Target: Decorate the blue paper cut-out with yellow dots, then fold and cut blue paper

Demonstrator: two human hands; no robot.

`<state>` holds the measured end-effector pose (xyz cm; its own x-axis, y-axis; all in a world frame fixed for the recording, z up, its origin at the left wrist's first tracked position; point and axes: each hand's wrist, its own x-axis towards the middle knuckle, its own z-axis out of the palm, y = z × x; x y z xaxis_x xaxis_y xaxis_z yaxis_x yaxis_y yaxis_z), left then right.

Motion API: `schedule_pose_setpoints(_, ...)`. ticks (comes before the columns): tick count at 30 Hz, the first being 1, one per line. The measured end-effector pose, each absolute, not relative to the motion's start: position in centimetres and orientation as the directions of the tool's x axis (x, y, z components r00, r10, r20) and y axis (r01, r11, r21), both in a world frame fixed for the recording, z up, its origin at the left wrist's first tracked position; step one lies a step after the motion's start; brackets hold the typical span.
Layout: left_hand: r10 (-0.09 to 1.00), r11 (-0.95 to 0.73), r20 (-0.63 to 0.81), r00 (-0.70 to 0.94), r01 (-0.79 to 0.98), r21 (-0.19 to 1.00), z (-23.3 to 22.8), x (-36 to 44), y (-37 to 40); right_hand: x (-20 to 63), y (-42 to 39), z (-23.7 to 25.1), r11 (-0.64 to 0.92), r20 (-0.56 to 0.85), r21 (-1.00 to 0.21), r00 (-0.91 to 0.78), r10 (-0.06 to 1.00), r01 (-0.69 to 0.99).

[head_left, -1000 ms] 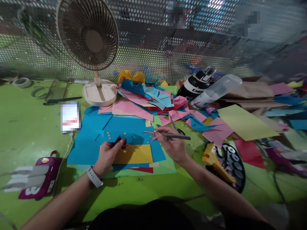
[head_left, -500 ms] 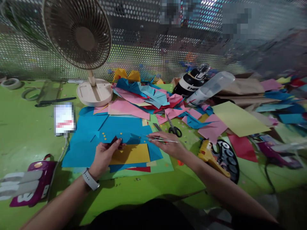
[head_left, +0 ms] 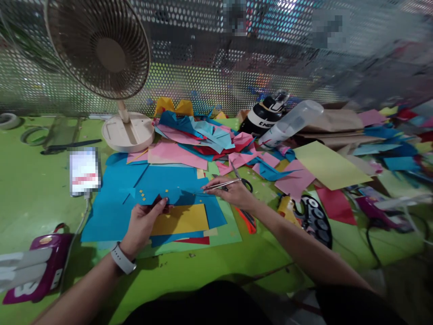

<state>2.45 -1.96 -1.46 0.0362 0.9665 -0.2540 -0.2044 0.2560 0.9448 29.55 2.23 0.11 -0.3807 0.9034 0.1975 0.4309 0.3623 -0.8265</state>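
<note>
In the head view, the left hand [head_left: 144, 223] pinches a small dark red paper piece [head_left: 157, 201] between thumb and fingers, over the blue sheet [head_left: 118, 198] just above the yellow sheet [head_left: 181, 220]. The right hand [head_left: 233, 195] grips metal tweezers [head_left: 219, 184], tips pointing left over the blue sheet, with scissors [head_left: 244, 181] just behind and a desk fan [head_left: 101, 49] at the back left.

Two bare forearms, one watch

Left wrist wears a watch [head_left: 121, 261] with a white band; both forearms are bare to the frame's edge, no sleeves showing; dark clothing [head_left: 199, 304] fills the bottom centre, near the body.
</note>
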Motion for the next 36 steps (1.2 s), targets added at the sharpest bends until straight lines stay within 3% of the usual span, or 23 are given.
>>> schedule_pose_setpoints(19,0.96,0.279,-0.28,0.029,-0.236,0.931,-1.3,2.6,-1.9,28.9,2.7,-0.4,0.385,0.225,-0.828,-0.389,0.894,0.407)
schedule_pose_setpoints(23,0.96,0.274,-0.278,0.018,-0.238,0.932,-1.4,2.6,-1.9,28.6,2.2,0.2,0.305,0.208,-0.876,-0.276,0.938,0.375)
schedule_pose_setpoints(28,0.966,0.257,-0.255,0.034,-0.216,0.942,-1.3,2.5,-2.0,27.1,0.2,1.7,0.104,0.093,-0.971,-0.059,0.994,0.214)
schedule_pose_setpoints(36,0.969,0.247,-0.246,0.034,-0.233,0.941,-1.4,2.6,-2.1,22.6,-1.2,2.9,0.255,0.267,-0.947,0.038,0.963,0.194)
